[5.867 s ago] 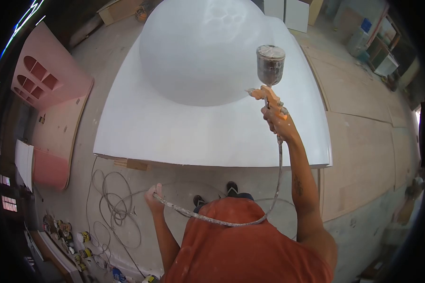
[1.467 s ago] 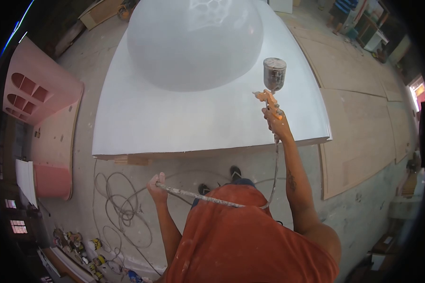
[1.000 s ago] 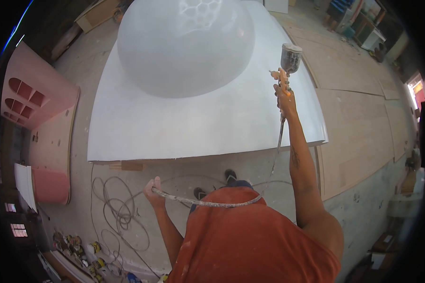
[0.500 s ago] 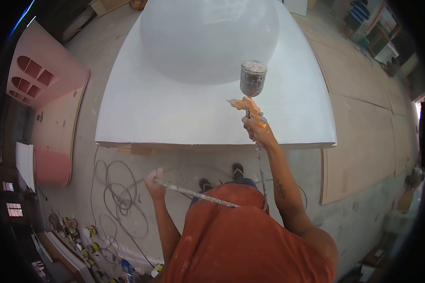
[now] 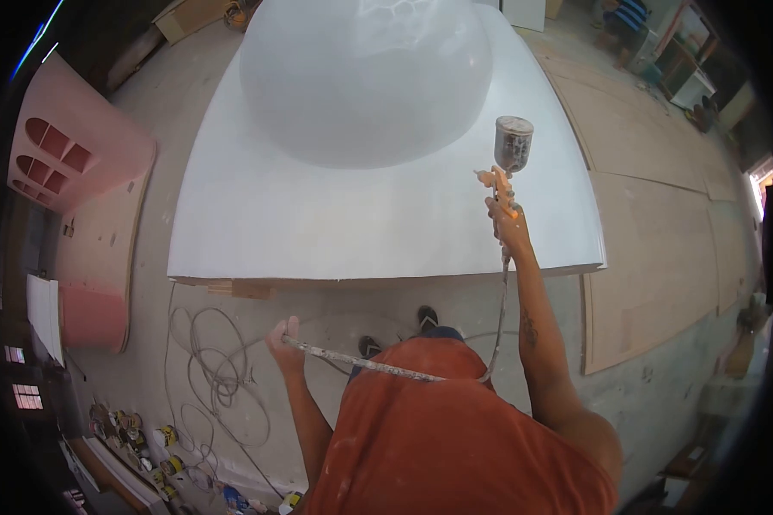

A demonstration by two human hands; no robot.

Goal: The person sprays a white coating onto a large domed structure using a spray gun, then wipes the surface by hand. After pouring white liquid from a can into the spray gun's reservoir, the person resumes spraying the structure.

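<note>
My right hand (image 5: 508,225) grips an orange spray gun (image 5: 498,182) with a paint-smeared metal cup (image 5: 514,144) on top. The gun is over the right part of a large white panel (image 5: 378,223), and a smooth rounded white dome (image 5: 365,94) rises from that panel. A speckled hose (image 5: 369,364) runs from the gun's handle down past my waist and across to the left. Its far part is held in my left hand (image 5: 285,342), with the fingers closed around it.
Loops of thin hose (image 5: 223,369) lie on the floor at the left, near several paint cans (image 5: 172,465). A pink shelf unit (image 5: 86,146) stands further left. Flat brown boards (image 5: 653,257) lie at the right. Another person (image 5: 627,19) is at the far upper right.
My right hand has moved right with the spray gun, which now looks more upright. The hose below it hangs in a wider curve. The view has shifted slightly, while my left hand keeps its hold.
</note>
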